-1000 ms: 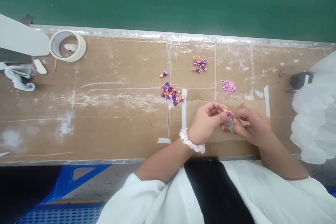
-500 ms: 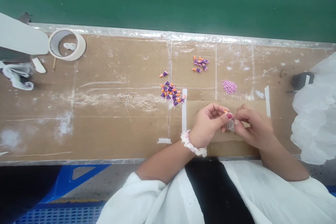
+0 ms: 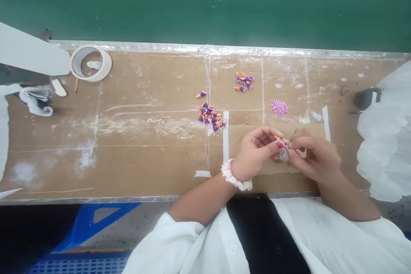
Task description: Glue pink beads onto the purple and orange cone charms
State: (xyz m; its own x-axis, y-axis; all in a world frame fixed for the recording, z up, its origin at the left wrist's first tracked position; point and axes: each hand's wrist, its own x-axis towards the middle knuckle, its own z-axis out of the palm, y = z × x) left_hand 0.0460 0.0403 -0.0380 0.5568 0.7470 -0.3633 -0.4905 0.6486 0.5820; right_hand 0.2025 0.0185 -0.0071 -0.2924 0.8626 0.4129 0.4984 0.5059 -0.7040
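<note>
My left hand (image 3: 255,150) and my right hand (image 3: 313,156) meet low on a cardboard sheet (image 3: 250,135), fingertips close together. The left fingers pinch a small orange piece (image 3: 278,137). The right fingers hold a small clear plastic item (image 3: 283,155), partly hidden behind them. Up the bench from my hands lie a heap of purple-and-orange cone charms (image 3: 209,115), a smaller group (image 3: 243,82), and one lone charm (image 3: 201,94). A patch of tiny pink beads (image 3: 279,108) lies nearest my hands. A frilly white-and-pink scrunchie (image 3: 234,175) circles my left wrist.
The cardboard-covered bench (image 3: 128,137) has a metal-edged far side against a green surface (image 3: 205,4). A masking tape roll (image 3: 91,63) and white sheet (image 3: 28,49) sit far left. White plastic (image 3: 385,137) bulges at right. Tape strips (image 3: 226,137) mark the cardboard.
My hands have drifted slightly right, and my right fingertips sit closer to the orange piece. The whole view has shifted a little as my head moved.
</note>
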